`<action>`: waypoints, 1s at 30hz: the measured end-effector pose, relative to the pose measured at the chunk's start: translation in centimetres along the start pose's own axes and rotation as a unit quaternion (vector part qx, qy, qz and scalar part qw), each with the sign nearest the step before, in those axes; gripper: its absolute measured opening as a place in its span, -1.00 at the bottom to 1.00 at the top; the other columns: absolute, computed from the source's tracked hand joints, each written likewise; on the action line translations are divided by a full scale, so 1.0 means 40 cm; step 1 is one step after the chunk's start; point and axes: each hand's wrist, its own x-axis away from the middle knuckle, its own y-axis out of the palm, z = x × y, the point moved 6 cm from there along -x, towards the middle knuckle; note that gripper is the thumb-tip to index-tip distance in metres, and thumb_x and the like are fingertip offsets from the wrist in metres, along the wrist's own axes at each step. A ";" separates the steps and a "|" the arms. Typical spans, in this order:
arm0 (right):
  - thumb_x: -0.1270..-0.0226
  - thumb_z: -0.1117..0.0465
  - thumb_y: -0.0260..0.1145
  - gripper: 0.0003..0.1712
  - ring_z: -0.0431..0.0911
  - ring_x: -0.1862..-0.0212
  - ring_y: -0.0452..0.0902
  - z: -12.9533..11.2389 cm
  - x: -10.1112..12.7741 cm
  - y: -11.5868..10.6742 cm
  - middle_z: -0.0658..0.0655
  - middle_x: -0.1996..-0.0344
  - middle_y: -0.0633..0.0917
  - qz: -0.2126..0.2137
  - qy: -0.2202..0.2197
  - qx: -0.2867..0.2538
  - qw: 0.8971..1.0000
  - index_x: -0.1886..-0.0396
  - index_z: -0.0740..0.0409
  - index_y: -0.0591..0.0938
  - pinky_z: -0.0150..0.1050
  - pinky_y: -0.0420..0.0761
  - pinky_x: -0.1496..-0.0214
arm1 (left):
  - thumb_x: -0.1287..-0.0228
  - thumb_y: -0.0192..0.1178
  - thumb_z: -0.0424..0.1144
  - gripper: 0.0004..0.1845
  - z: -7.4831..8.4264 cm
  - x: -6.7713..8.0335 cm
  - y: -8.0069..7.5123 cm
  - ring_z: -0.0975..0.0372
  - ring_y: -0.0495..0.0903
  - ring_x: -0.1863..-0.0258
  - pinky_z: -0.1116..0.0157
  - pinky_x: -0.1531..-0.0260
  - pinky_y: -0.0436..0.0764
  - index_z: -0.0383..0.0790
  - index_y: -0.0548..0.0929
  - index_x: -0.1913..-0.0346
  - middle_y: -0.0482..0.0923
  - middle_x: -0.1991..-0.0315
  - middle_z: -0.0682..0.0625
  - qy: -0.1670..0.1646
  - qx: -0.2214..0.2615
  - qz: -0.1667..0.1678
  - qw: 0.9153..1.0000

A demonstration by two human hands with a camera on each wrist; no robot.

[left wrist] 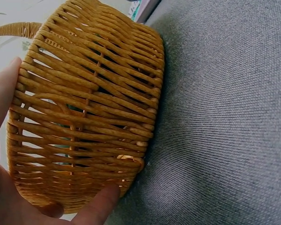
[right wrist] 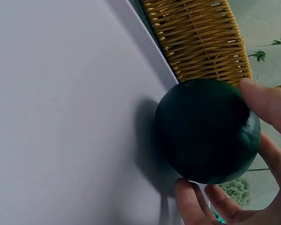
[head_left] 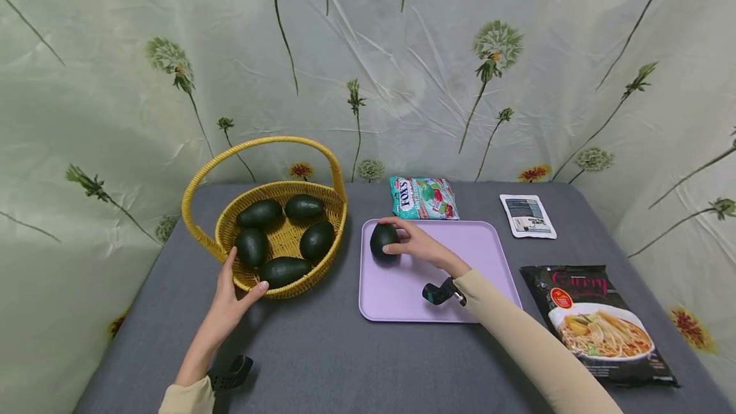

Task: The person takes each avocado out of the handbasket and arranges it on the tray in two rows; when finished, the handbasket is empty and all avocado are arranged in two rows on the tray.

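At the left of the grey cloth-covered counter (head_left: 345,356), the left hand (head_left: 230,302) cups the near wall of the yellow woven wicker basket with an arched handle (head_left: 230,259). The thumb and fingers are spread against the weave, so the hand seems to steady the basket rather than lift it. Five dark green avocados (head_left: 284,235) lie loose in the basket's bowl, some touching.

To the right, just beside the basket, sits the flat lilac plastic tray (head_left: 489,254). In its far left corner the right hand (head_left: 416,245) grips a single dark green avocado (head_left: 383,240), fingers over the top and thumb at the near side. The fruit rests on the tray surface, close to the rim nearest the basket.

Behind the tray lies a teal Fox's candy bag (head_left: 423,197). Further right are a small white sachet (head_left: 527,216) and, at the near right, a black curry noodle packet (head_left: 600,321).
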 end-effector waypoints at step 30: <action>-0.33 0.40 0.22 -0.51 0.27 -0.25 0.31 -0.204 -0.140 0.064 0.35 -0.23 0.43 -0.067 -0.143 -0.024 0.987 -0.25 0.38 0.42 -0.10 0.40 -0.19 | -0.35 0.18 -0.09 0.03 -0.005 -0.002 0.000 -0.25 -0.41 -0.40 -0.37 -0.15 -0.14 -0.04 -0.42 -0.52 -0.50 -0.45 -0.35 0.000 0.003 0.007 1.000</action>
